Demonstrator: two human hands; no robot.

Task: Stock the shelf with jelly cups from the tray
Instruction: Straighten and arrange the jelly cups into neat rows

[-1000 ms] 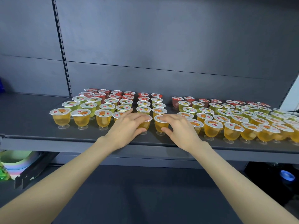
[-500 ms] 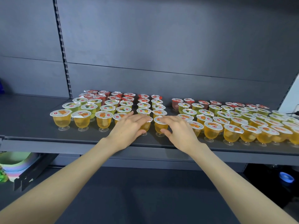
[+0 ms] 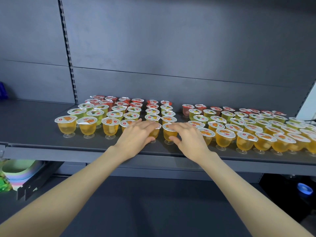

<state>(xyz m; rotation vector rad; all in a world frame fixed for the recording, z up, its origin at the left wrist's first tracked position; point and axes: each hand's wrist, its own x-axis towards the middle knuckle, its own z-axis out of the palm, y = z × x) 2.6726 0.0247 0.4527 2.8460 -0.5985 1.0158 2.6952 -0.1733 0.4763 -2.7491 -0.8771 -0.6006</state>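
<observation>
Jelly cups stand in rows on the dark grey metal shelf, across the middle of the frame: red at the back, green between, orange in front. Each is a clear plastic goblet on a small round foot, sealed with a white film lid printed with fruit. Our left hand grasps the left centre cup in the front row, fingers laid flat over its lid and thumb curled against its side. Our right hand grasps the right centre cup just beside it in the same way, thumb pressed to the bowl. Both cups stand upright with feet on the shelf. Behind we see a matte grey back panel.
</observation>
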